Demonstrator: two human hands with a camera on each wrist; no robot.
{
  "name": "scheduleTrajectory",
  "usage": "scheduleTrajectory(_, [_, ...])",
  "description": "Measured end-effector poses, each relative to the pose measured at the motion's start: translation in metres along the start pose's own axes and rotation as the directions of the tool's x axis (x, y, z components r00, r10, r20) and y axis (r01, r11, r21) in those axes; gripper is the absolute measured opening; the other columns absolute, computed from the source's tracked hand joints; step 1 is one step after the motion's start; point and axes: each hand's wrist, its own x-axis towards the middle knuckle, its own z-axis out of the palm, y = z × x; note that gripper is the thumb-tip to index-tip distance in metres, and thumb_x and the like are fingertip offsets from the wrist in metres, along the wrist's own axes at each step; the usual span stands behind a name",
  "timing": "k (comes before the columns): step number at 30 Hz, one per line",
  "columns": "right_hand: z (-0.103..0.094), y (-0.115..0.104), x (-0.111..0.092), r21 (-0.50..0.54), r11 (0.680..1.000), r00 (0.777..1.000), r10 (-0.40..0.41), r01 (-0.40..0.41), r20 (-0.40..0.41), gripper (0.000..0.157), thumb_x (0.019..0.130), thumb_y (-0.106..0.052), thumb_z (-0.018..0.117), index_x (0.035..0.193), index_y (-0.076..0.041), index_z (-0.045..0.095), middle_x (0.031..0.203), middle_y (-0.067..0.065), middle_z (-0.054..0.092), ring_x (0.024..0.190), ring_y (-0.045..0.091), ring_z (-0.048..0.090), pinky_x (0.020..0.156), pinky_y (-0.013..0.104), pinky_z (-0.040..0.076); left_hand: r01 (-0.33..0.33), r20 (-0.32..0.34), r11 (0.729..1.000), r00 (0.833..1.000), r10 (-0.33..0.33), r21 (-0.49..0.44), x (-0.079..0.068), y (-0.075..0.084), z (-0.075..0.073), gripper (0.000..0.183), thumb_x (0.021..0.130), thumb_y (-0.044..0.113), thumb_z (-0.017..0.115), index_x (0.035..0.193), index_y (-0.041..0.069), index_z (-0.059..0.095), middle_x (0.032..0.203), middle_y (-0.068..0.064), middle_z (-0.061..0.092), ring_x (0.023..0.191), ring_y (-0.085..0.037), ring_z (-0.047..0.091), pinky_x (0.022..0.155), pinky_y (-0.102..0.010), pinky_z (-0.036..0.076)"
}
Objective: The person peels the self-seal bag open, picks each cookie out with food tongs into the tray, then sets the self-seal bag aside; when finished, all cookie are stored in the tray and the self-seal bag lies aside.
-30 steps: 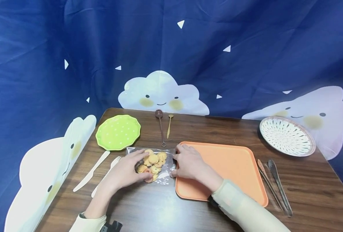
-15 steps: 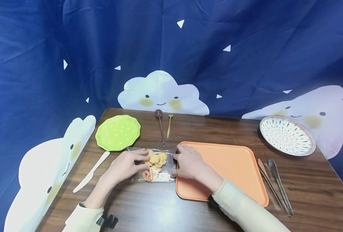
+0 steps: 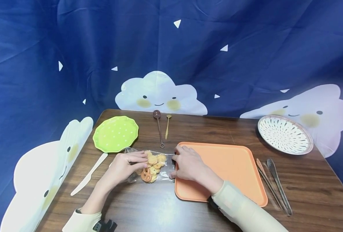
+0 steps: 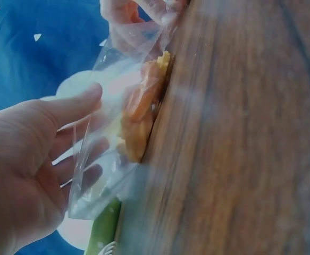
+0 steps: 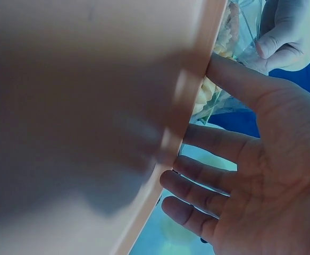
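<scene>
Nearest you on the wood-grain tabletop, your left hand spreads wide fingers about one end of the clear plastic bag of golden cookies — likely to steady it. Your right hand, fingers apart, meets the orange rectangular tray by the bag's other end, perhaps as a brace. Beyond — presumably for room — sit a scalloped lime-green plate and long brown spoon.

Over on the left I see a green dotted plate with a white knife just beside it. A brown spoon and a gold one lie side by side — tongs sit near a patterned plate, before a blue cloud-print curtain.
</scene>
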Motion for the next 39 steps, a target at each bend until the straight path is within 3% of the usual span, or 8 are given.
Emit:
scheduleTrajectory(10, [-0.007, 0.002, -0.005, 0.041, 0.999, 1.0, 0.008, -0.009, 0.007, 0.07, 0.076, -0.058, 0.081, 0.132, -0.017, 0.068, 0.143, 0.008, 0.056, 0.134, 0.031, 0.052, 0.115, 0.05, 0.043, 0.084, -0.008, 0.993, 0.996, -0.085, -0.083, -0.004, 0.002, -0.002, 0.025, 0.084, 0.031, 0.083, 0.108, 0.027, 0.081, 0.118, 0.011, 0.077, 0.12, -0.011, 0.07, 0.108, -0.035, 0.052])
scheduleTrajectory(18, [-0.031, 0.033, -0.035, 0.104, 0.989, 0.988, 0.116, -0.106, -0.097, 0.072, 0.081, -0.06, 0.075, 0.136, -0.015, 0.063, 0.14, 0.011, 0.06, 0.132, 0.035, 0.056, 0.111, 0.056, 0.046, 0.075, -0.026, 0.992, 0.997, -0.077, -0.098, -0.005, 0.001, -0.001, 0.025, 0.082, 0.03, 0.084, 0.107, 0.027, 0.081, 0.115, 0.014, 0.077, 0.118, -0.007, 0.07, 0.107, -0.032, 0.052])
scheduleTrajectory(22, [-0.041, 0.066, -0.068, 0.124, 0.972, 0.961, 0.219, -0.2, -0.169, 0.074, 0.084, -0.06, 0.071, 0.138, -0.011, 0.061, 0.14, 0.017, 0.061, 0.131, 0.04, 0.056, 0.107, 0.059, 0.047, 0.075, -0.023, 0.992, 0.997, -0.078, -0.102, -0.005, 0.0, -0.001, 0.026, 0.082, 0.031, 0.084, 0.108, 0.028, 0.081, 0.115, 0.015, 0.077, 0.118, -0.006, 0.07, 0.107, -0.032, 0.052])
scheduleTrajectory(27, [-0.05, 0.119, -0.123, 0.134, 0.92, 0.909, 0.387, -0.369, -0.154, 0.091, 0.086, -0.073, 0.062, 0.144, -0.003, 0.053, 0.145, 0.031, 0.053, 0.132, 0.054, 0.049, 0.103, 0.071, 0.042, 0.073, -0.023, 0.993, 0.997, -0.076, -0.097, -0.006, -0.001, -0.001, 0.027, 0.082, 0.032, 0.084, 0.108, 0.029, 0.08, 0.114, 0.017, 0.076, 0.119, -0.007, 0.07, 0.108, -0.032, 0.052])
scheduleTrajectory(31, [-0.044, 0.161, -0.166, 0.151, 0.872, 0.863, 0.485, -0.465, -0.14, 0.099, 0.082, -0.077, 0.063, 0.14, 0.003, 0.052, 0.138, 0.037, 0.052, 0.124, 0.06, 0.049, 0.093, 0.074, 0.043, 0.082, -0.024, 0.993, 0.996, -0.084, -0.089, -0.007, -0.001, -0.002, 0.027, 0.082, 0.033, 0.084, 0.108, 0.029, 0.08, 0.114, 0.019, 0.076, 0.119, -0.006, 0.07, 0.108, -0.033, 0.052])
scheduleTrajectory(35, [-0.031, 0.193, -0.199, 0.149, 0.826, 0.826, 0.558, -0.544, -0.074, 0.104, 0.079, -0.077, 0.066, 0.133, 0.011, 0.052, 0.122, 0.041, 0.055, 0.111, 0.064, 0.052, 0.081, 0.071, 0.046, 0.085, -0.019, 0.993, 0.996, -0.087, -0.082, -0.006, 0.0, -0.003, 0.027, 0.082, 0.034, 0.084, 0.108, 0.03, 0.08, 0.114, 0.018, 0.076, 0.119, -0.006, 0.069, 0.108, -0.033, 0.052])
scheduleTrajectory(39, [-0.018, 0.208, -0.217, 0.145, 0.785, 0.797, 0.6, -0.602, 0.064, 0.103, 0.08, -0.079, 0.063, 0.124, 0.014, 0.054, 0.113, 0.042, 0.059, 0.099, 0.064, 0.058, 0.07, 0.062, 0.048, 0.086, -0.013, 0.993, 0.996, -0.088, -0.079, -0.006, 0.0, -0.003, 0.027, 0.082, 0.035, 0.084, 0.109, 0.03, 0.08, 0.115, 0.019, 0.076, 0.119, -0.005, 0.069, 0.109, -0.033, 0.051])
